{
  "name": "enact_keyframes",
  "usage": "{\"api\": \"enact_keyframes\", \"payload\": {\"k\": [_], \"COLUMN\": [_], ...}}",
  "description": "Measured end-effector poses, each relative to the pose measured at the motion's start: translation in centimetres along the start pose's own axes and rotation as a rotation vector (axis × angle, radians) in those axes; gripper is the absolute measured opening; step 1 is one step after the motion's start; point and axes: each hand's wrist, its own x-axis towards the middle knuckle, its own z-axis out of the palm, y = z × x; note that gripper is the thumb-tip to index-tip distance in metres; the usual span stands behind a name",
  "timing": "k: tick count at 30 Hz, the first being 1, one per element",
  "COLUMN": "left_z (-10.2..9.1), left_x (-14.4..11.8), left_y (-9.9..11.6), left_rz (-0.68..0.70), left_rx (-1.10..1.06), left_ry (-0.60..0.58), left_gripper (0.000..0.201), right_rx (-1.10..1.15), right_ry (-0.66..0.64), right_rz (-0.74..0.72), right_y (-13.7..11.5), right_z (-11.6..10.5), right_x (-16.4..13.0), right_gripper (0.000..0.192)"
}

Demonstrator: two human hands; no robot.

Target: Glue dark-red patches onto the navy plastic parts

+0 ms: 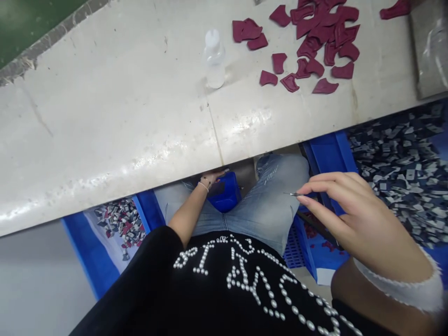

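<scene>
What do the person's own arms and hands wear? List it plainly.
Both hands are bare, with no gloves. The left hand has a thin, pale beaded bracelet at the wrist. The right hand has a white, wide band around the wrist. No sleeves cover the forearms. The nails are longish and unpainted.

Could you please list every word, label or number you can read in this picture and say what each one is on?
Pearl-studded lettering on the black top: seen from above and cut off by the frame; single letters such as "S" and "T" show, but no whole word reads.
Clear plastic bottle on the white table: no label legible.
Blue bins and maroon pieces: no text visible.
</scene>
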Motion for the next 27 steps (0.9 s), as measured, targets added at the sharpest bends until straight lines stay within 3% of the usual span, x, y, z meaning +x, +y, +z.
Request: {"api": "enact_keyframes", "payload": {"k": [3, 8, 14, 18, 24, 26, 27], "left_z": [0.7, 0.4, 0.1, 0.2, 0.0, 0.0, 0.2], "left_x": [-5.3, -14.3, -19.4, -20.7, -22.7, -22.7, -22.2], "left_y": [0.7, 2.2, 4.6, 5.6, 6.7, 6.7, 6.5], "left_rz": [0.287, 0.695, 1.312, 1.337, 1.284, 1.215, 1.105], "left_rx": [0.234, 0.416, 0.705, 0.721, 0.605, 0.543, 0.502], "left_ry": [0.007, 0.011, 0.173, 0.208, 0.169, 0.135, 0.106], "left_gripper": [0.018, 0.019, 0.013, 0.014, 0.015, 0.016, 0.017], "right_rx": [-0.028, -0.041, -0.056, -0.087, -0.098, -0.1, -0.103], "right_ry": [0.028, 0.046, 0.06, 0.079, 0.084, 0.086, 0.088], "right_rz": [0.018, 0.039, 0.02, 0.019, 0.059, 0.063, 0.057], "right_y": [0.4, 0.2, -0.5, -0.5, -0.3, -0.2, -0.2], "right_z": [0.0, -0.2, -0.5, -0.7, -1.0, -1.1, -1.1], "right_x": [-0.3, -0.7, -0.9, -1.2, -1.6, -1.7, -1.6], "right_gripper": [0.031, 0.03, 0.033, 0.03, 0.026, 0.025, 0.026]}}
